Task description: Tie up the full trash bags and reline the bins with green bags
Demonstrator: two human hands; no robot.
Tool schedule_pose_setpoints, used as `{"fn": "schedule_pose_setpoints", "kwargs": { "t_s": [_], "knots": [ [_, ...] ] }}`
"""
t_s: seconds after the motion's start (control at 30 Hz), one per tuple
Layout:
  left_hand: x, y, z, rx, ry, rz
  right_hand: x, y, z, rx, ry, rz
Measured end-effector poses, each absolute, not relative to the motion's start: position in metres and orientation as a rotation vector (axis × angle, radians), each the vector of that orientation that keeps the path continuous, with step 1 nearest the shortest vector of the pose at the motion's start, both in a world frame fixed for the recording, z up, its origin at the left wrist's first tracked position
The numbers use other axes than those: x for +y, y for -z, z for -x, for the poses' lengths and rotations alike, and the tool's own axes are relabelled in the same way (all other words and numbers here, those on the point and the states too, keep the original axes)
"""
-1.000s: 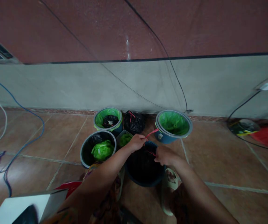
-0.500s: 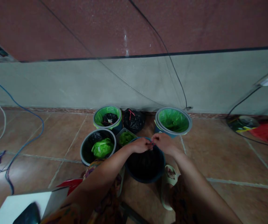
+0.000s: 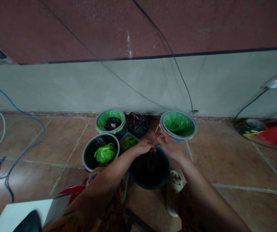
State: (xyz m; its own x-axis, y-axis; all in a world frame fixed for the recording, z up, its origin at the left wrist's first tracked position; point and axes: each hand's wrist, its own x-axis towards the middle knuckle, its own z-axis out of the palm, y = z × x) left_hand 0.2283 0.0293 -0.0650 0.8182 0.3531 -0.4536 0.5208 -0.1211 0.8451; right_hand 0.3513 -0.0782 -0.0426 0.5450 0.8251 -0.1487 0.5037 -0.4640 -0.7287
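Note:
Between my feet stands a dark blue bin [image 3: 150,186] with a black trash bag [image 3: 150,166] inside it. My left hand [image 3: 144,147] is closed on a red drawstring [image 3: 156,134] over the bin's far rim. Close by on the right, my right hand [image 3: 167,143] pinches the same red string, part of which rises as a loop between the hands. Both hands nearly meet, so the exact finger grip is partly hidden.
A bin [image 3: 84,158] holding a green bag bundle [image 3: 106,153] stands left. Green-lined bins [image 3: 111,110] [image 3: 196,126] are by the wall, with a tied black bag [image 3: 138,125] between them. A blue cable [image 3: 35,119] crosses the left floor; a white box [image 3: 24,209] lies lower left.
The red string now shows as a longer loop standing up between my hands. My right hand has shifted slightly up; the left has barely moved.

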Motion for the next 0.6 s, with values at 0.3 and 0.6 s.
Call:
{"fn": "schedule_pose_setpoints", "kwargs": {
  "t_s": [0.3,0.6],
  "knots": [
    [0.035,0.072,-0.229,0.809,0.063,-1.77,-0.085,0.033,-0.338,-1.638,-0.871,2.413],
    [0.029,0.061,-0.225,0.572,-0.015,-2.528,-0.087,0.051,-0.341,-1.529,-0.855,2.49]
  ]
}}
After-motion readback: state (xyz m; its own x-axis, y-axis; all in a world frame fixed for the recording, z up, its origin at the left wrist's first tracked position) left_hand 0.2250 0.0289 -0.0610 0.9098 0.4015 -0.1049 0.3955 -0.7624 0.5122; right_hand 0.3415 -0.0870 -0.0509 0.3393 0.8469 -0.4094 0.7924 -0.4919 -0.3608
